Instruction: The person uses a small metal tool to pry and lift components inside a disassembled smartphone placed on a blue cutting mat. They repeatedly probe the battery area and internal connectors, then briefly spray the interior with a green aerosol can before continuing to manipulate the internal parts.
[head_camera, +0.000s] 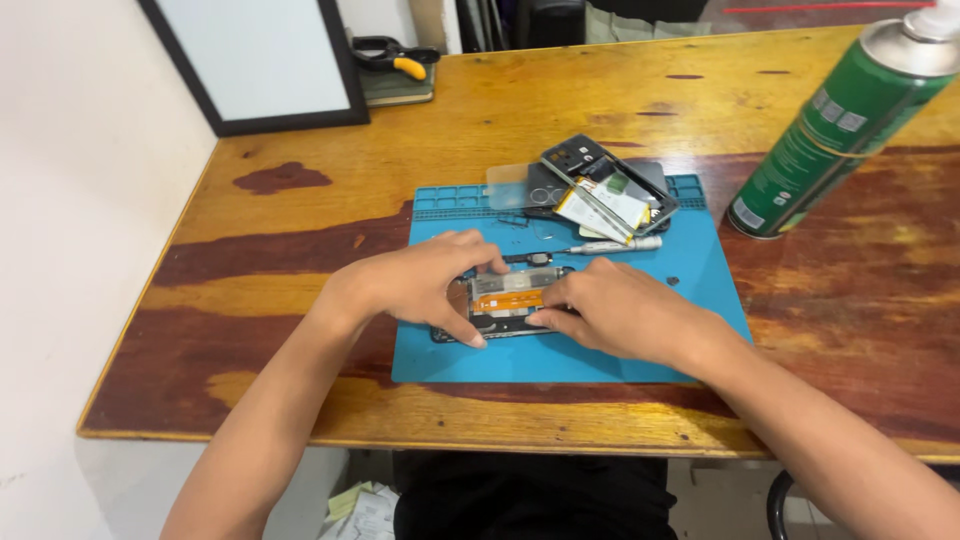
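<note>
1. Head view: both hands are down on an opened phone (508, 303) lying on a blue repair mat (600, 355) on the wooden desk (300, 250). The left hand (415, 283) is clamped over the phone's left end, thumb on the near edge and fingers curled over the far edge, so it's gripping the body.
2. The right hand (618, 310) presses fingertips on the phone's right part, next to an orange flex strip (508, 299). Can't tell if it's pinching something or just pushing.
3. Just beyond the hands lies a small screwdriver (612, 245), and past that a second stripped phone frame (610, 188) tilted on other parts, with a clear cover (512, 186) beside it.
4. Far right of the right hand stands a green spray can (835, 125). Far beyond the left hand there's a dark-framed board (262, 60) and yellow-handled pliers (395, 58).
5. My guess: they're mid-disassembly, working inside parts loose. The next move looks delicate, since that flex would tear easily.
</note>
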